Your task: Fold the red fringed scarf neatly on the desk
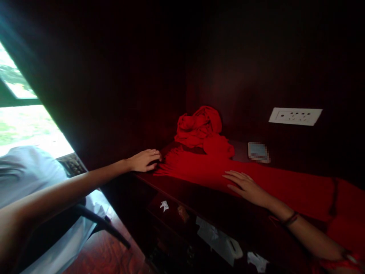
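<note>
A long red scarf [196, 167] with a fringed end lies stretched flat along a dark wooden surface. My right hand [246, 187] rests on its near edge, palm down, fingers stretched out and slightly apart. Over at the fringe, my left hand [144, 160] lies at the surface's left end, its thumb apart from the fingers. Its fingertips are in shadow beside the fringe strands, and I see nothing held in them. Behind the flat scarf sits a crumpled heap of red cloth [199, 127].
A phone-like, pixelated object [258, 152] lies behind the scarf, below a white wall socket [295, 116]. Under the surface, a lower shelf holds a white paper scrap [164, 206] and other small items. Pale cloth [37, 171] hangs at left by a window.
</note>
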A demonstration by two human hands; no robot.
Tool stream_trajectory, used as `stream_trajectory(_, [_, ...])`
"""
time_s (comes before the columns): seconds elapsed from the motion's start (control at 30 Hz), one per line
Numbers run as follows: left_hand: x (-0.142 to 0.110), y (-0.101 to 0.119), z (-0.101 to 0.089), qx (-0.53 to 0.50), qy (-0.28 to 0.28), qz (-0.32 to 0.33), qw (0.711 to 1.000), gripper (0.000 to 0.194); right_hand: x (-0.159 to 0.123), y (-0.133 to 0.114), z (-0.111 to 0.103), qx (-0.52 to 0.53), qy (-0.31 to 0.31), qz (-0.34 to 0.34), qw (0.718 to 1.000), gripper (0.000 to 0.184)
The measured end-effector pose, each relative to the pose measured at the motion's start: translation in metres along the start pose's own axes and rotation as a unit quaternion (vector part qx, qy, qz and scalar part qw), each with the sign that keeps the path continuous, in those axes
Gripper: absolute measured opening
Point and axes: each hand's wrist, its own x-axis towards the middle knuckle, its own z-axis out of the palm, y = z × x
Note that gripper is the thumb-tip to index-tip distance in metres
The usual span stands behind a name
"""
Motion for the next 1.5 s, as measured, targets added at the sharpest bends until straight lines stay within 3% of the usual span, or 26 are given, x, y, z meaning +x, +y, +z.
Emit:
stream_trajectory(0.1, [0.006,0.028,0.004,-0.044,-0.019,0.107,0.993,0.024,0.0,0.001,0.0,0.004,0.002,-0.002,1.0,0.048])
stream_trajectory(0.2, [0.005,0.03,0.015,-0.047,-0.035,0.133,0.989,0.026,0.0,0.0,0.0,0.004,0.004,-0.002,1.0,0.048])
stream_trajectory(0.4, [-0.011,-0.018,0.019,0.033,-0.048,0.006,0.998,0.019,0.0,0.0,0.0,0.001,0.008,-0.003,1.0,0.047])
stream_trajectory(0.5, [0.008,-0.024,0.011,0.061,-0.019,-0.059,0.996,0.023,0.0,0.0,0.0,0.001,0.005,-0.002,1.0,0.047])
stream_trajectory(0.6, [0.051,-0.02,0.008,0.021,0.028,-0.03,0.999,0.019,0.0,0.001,0.001,0.003,0.008,0.0,1.0,0.048])
stream_trajectory(0.7, [0.096,-0.019,0.021,-0.033,0.06,-0.012,0.998,0.027,0.0,0.0,0.0,0.005,0.012,0.001,1.0,0.048])
stream_trajectory(0.8, [0.12,-0.023,0.043,-0.066,0.025,-0.002,0.998,0.026,-0.002,-0.002,-0.002,0.008,0.008,0.006,1.0,0.047])
stream_trajectory(0.93, [0.109,-0.046,0.06,-0.041,-0.017,-0.018,0.999,0.017,-0.002,-0.004,-0.004,0.008,0.003,0.012,1.0,0.045])
stream_trajectory(1.1, [0.088,-0.068,0.047,0.021,-0.062,-0.072,0.995,0.02,-0.001,-0.004,-0.004,0.008,-0.002,0.014,1.0,0.045])
stream_trajectory(1.3, [0.131,-0.043,0.028,-0.005,0.032,-0.005,0.999,0.028,-0.001,-0.001,0.0,0.012,0.009,0.012,1.0,0.047])
stream_trajectory(1.4, [0.149,-0.039,0.037,-0.033,-0.032,-0.018,0.999,0.034,-0.001,-0.001,0.0,0.009,0.012,0.01,1.0,0.047])
stream_trajectory(1.5, [0.141,-0.05,0.047,-0.024,-0.089,-0.059,0.994,0.026,-0.001,-0.002,-0.001,0.012,0.012,0.011,1.0,0.046])
